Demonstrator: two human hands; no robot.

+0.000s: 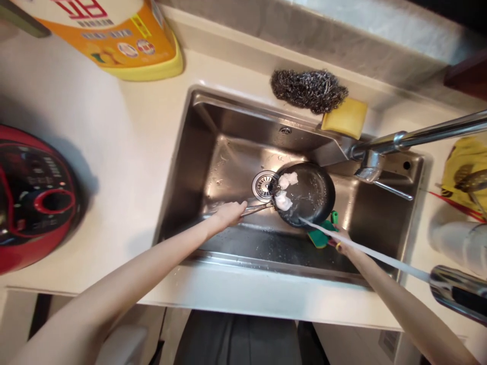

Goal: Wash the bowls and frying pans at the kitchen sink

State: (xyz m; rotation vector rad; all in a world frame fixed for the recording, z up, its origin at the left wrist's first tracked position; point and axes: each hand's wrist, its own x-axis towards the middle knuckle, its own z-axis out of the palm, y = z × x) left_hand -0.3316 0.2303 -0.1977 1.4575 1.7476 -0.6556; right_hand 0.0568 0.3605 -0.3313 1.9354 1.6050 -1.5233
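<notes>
Inside the steel sink, my left hand is wrapped round the handle of a small dark frying pan. White foam clings to the pan's left side, close to the handle. A stream of water from the faucet spout runs into the pan at its lower edge. Just below the pan on the right, my right hand is closed on a flat green scrubber. The water stream partly covers this hand and the scrubber, so the exact grip is hard to make out.
The sink has a drain left of the pan. Behind it lie a steel wool scourer and a yellow sponge. A faucet reaches in from the right. An orange bottle and a red appliance stand left.
</notes>
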